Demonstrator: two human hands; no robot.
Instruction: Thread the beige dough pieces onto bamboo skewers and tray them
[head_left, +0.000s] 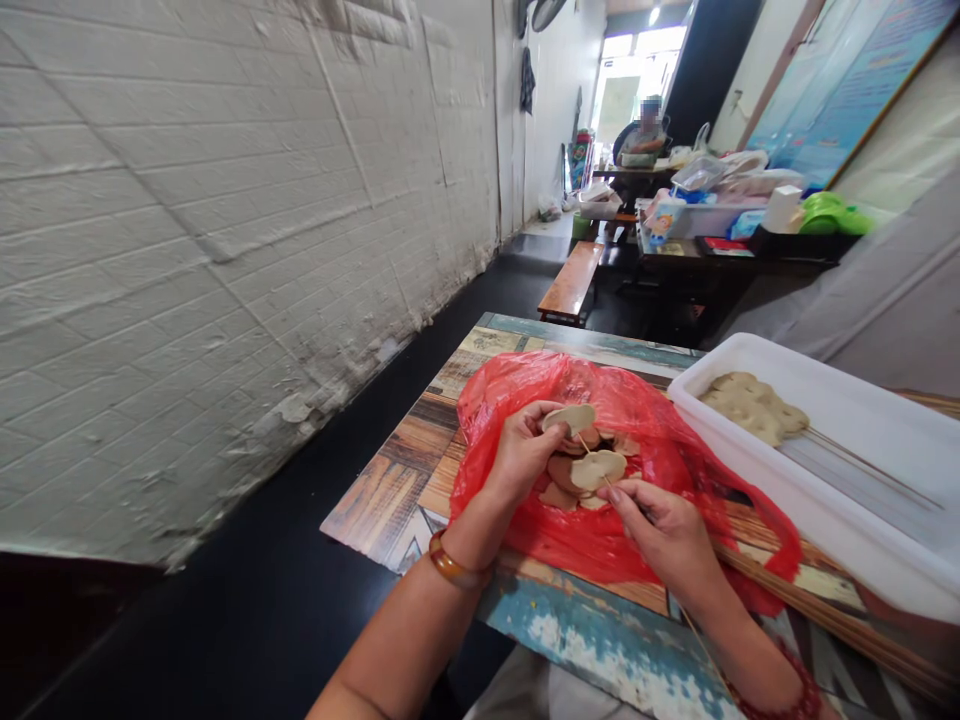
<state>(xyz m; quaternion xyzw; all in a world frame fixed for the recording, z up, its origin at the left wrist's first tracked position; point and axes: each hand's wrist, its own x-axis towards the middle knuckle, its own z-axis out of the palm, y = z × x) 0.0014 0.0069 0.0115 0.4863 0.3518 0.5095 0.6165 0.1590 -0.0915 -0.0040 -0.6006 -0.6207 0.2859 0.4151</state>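
The left hand (517,455) pinches a flat pale slice (571,417) — thin, rounded, matte — above the crinkled red plastic bag (660,440), which lies on the painted wooden table (405,470). The right hand (664,530) closes its fingertips on a thin bamboo skewer (583,442) that carries a second slice (598,468), just below the first. Browner slices (562,478) lie piled in the bag. To the right, a white plastic tray (862,395) holds loaded skewers (754,405) — loose bamboo sticks (825,613) lie beside it, partly under the bag.
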